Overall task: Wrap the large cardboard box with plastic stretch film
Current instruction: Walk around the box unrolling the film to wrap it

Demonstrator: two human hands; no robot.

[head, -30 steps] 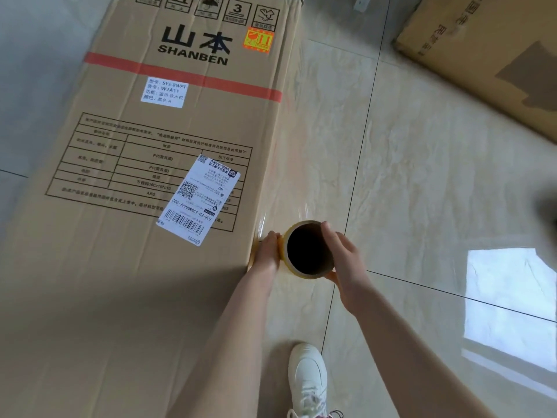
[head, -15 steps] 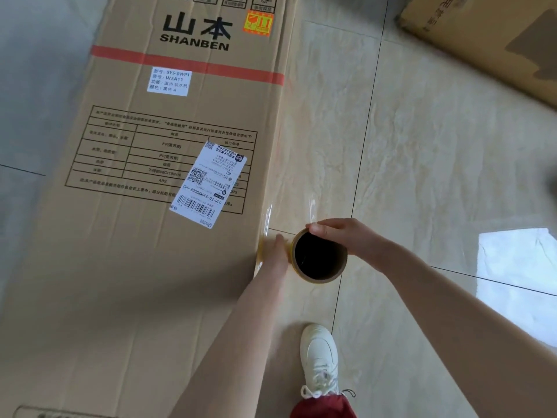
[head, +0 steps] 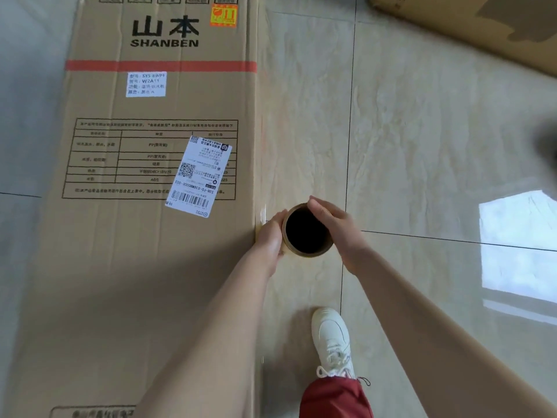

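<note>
A large brown cardboard box (head: 144, 251) printed SHANBEN, with a red stripe and a white shipping label, fills the left half of the view. Right beside its right edge I hold the stretch film roll (head: 307, 232) upright, so I look down its dark cardboard core. My left hand (head: 271, 233) grips the roll's left side, against the box edge. My right hand (head: 334, 227) holds the rim and right side. A thin sheen of clear film (head: 263, 212) shows along the box edge above the roll. The roll's lower part is hidden.
Glossy beige floor tiles (head: 422, 146) spread to the right, with a bright window reflection (head: 518, 245). Another flat cardboard piece (head: 482, 28) lies at the top right. My white shoe (head: 331, 342) and a red trouser leg stand just below the roll.
The view has shifted, with the box sliding upward and my shoe and red trouser leg coming in. Both hands stay on the roll at the box edge; my right hand moved onto its rim.
</note>
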